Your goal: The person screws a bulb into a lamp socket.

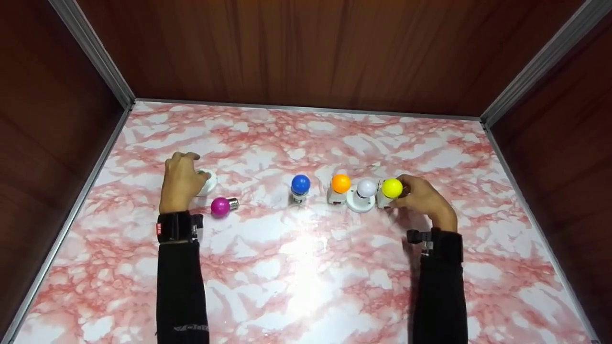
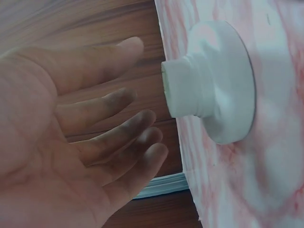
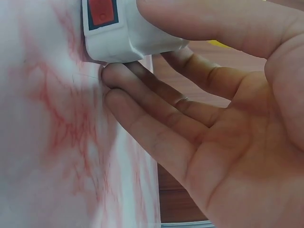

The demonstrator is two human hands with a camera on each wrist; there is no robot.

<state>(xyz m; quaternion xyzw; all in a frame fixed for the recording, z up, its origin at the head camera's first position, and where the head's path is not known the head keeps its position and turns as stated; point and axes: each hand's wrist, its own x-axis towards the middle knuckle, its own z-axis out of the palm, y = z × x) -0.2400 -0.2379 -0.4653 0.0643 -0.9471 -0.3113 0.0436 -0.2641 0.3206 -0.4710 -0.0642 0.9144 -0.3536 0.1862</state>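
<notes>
My left hand hovers by a white round-based lamp holder, its fingers spread and relaxed with nothing between them. In the left wrist view a gap shows between the fingertips and the holder's neck. A magenta bulb lies on its side near that wrist. At the right, my right hand holds a white lamp holder with a red switch, thumb on one side and fingers behind it. A yellow bulb sits upright in this holder.
Left of the yellow bulb stand a white bulb on a round base, an orange bulb in a switched holder, and a blue bulb in a small holder. Brown wood-grain walls border the pink marbled tabletop.
</notes>
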